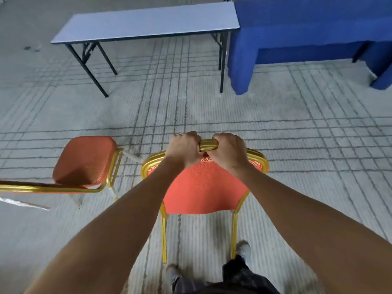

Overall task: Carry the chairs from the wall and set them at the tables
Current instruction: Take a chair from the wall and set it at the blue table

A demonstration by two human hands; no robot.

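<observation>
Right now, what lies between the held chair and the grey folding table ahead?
Only bare carpet between held chair and grey table, per the head view; the second chair stands off left.

No readable text, label, brand or number anywhere. Red chair (203, 187) under the grip: woven fabric pattern only, no lettering. Second chair (84, 160) left of the grip, grey table (148, 22) and blue-covered table (307, 28) beyond the grip: nothing legible.
</observation>
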